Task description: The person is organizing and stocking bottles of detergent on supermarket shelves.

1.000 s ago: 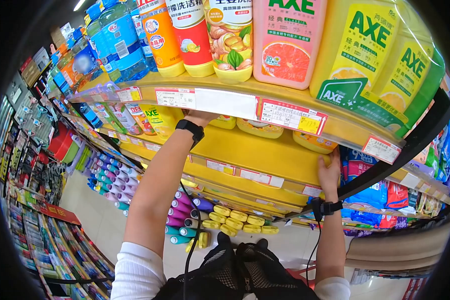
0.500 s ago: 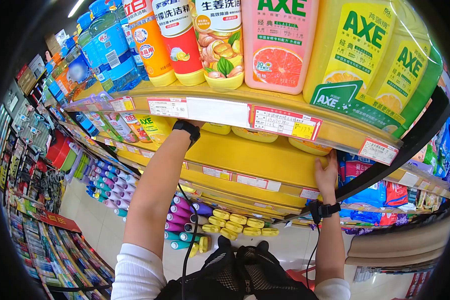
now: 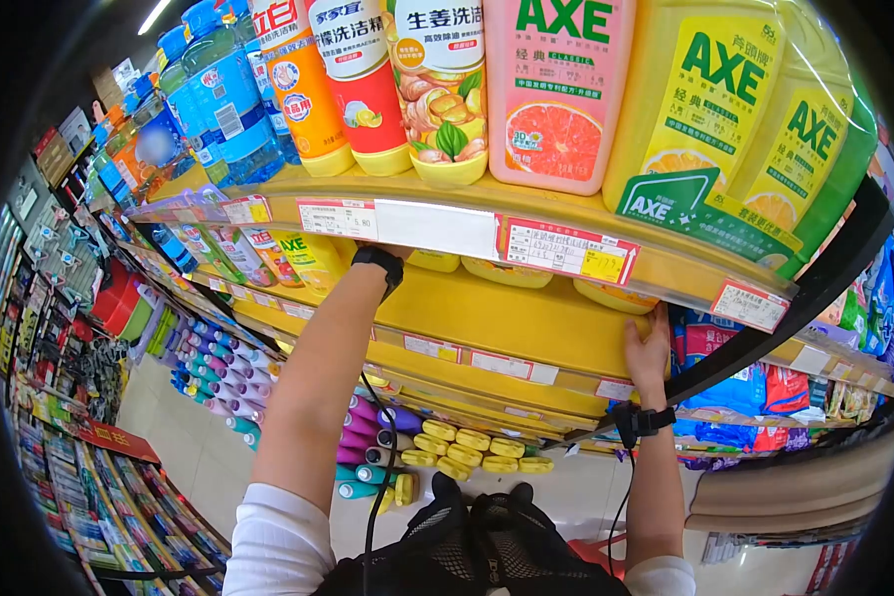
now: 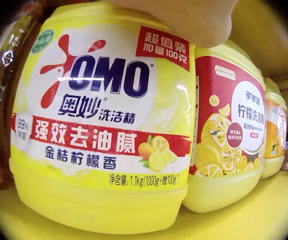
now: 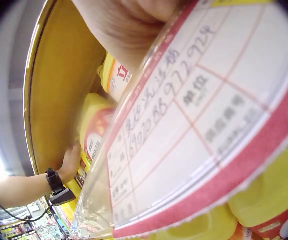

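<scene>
In the head view, the left hand reaches under the upper shelf's front edge, mostly hidden by it. The left wrist view shows this hand above a yellow OMO bottle, its fingertips outside the frame. Seen from the right wrist, the left hand looks extended beside the bottles. A red-labelled lemon bottle and an orange-labelled bottle stand farther along. At the row's right end, the right hand has relaxed fingers beside the end bottle; whether they touch is unclear.
Large bottles, including a pink one, line the upper shelf. A price label crosses the right wrist view. A black shelf upright stands right of the right hand. Yellow bottles stand low by the feet.
In the head view, the left hand is more hidden beneath the upper shelf than a second ago. The shelf has shifted slightly left in view; the right hand stays at the row's end.
</scene>
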The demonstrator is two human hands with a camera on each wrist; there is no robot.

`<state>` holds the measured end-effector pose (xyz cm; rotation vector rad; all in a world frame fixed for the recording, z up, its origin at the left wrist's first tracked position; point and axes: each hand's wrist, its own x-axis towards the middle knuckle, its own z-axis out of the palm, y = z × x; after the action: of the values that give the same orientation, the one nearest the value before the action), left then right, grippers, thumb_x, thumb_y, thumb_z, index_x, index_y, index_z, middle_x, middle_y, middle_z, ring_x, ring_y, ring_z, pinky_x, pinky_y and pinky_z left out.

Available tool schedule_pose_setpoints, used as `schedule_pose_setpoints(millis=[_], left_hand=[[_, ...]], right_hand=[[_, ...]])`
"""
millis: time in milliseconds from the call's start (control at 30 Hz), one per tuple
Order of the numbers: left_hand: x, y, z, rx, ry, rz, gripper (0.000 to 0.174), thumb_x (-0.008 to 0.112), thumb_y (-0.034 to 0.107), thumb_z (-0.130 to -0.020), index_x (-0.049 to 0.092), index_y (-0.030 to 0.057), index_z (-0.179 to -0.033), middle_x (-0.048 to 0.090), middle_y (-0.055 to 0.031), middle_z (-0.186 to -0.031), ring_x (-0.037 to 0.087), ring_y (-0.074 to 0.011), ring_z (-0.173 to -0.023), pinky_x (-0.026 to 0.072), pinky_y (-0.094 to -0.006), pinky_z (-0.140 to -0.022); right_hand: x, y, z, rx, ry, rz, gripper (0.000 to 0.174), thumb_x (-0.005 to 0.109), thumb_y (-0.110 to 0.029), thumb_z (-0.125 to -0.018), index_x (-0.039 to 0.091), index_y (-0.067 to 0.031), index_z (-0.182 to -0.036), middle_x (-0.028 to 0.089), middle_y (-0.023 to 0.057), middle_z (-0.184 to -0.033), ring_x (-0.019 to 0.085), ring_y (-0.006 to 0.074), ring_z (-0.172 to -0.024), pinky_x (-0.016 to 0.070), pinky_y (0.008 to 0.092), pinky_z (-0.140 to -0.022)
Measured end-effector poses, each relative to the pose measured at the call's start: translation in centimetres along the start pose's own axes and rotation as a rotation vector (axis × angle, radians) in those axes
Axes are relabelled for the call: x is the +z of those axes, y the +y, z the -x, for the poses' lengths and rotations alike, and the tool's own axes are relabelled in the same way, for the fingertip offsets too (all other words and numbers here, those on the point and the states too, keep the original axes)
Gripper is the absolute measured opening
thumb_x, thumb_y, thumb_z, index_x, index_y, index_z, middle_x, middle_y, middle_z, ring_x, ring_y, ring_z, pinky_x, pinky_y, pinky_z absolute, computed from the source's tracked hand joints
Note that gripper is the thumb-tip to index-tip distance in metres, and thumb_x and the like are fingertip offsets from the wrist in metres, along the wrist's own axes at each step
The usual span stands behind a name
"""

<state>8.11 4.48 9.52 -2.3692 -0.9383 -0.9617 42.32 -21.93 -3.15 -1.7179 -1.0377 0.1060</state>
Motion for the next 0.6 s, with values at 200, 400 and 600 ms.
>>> schedule_pose_setpoints(millis=[200,400,600], left_hand=[[0.2,0.3,0.1,-0.004,-0.006,-0.002,0.020,0.063,0.027,-0.086,0.072,0.0120,-0.096,0.070,-0.0123,-0.093,0.066,-0.0340,-0.086,0.0514,-0.0469,-0.074],[0.1,0.4,-0.1,-0.011,-0.015,-0.008,0.020,0.063,0.026,-0.086,0.072,0.0120,-0.097,0.070,-0.0122,-0.094,0.066,-0.0340,-0.087,0.0514,-0.0470,-0.075],[-0.4,0.6,0.2,-0.014,-0.032,-0.011,0.020,0.063,0.026,-0.086,0.072,0.0120,-0.097,0.070,-0.0122,-0.094,0.066,-0.0340,-0.087,0.0514,-0.0471,-0.075]], right_hand=[[-0.2,-1.0,0.1,0.027,-0.012,-0.028,0.069,0.062,0.000,-0.090,0.026,0.0097,-0.148,0.040,0.0253,-0.149,0.040,0.0293,-0.139,0.0301,0.0356,-0.115],[0.3,0.4,-0.1,-0.063,0.028,-0.054,0.069,0.063,-0.003,-0.088,0.028,0.0054,-0.148,0.046,0.0259,-0.143,0.046,0.0331,-0.133,0.0344,0.0369,-0.111],[0.3,0.7,0.0,-0.131,0.052,0.009,0.069,0.063,-0.004,-0.088,0.029,0.0059,-0.147,0.047,0.0268,-0.141,0.049,0.0350,-0.130,0.0371,0.0377,-0.109]])
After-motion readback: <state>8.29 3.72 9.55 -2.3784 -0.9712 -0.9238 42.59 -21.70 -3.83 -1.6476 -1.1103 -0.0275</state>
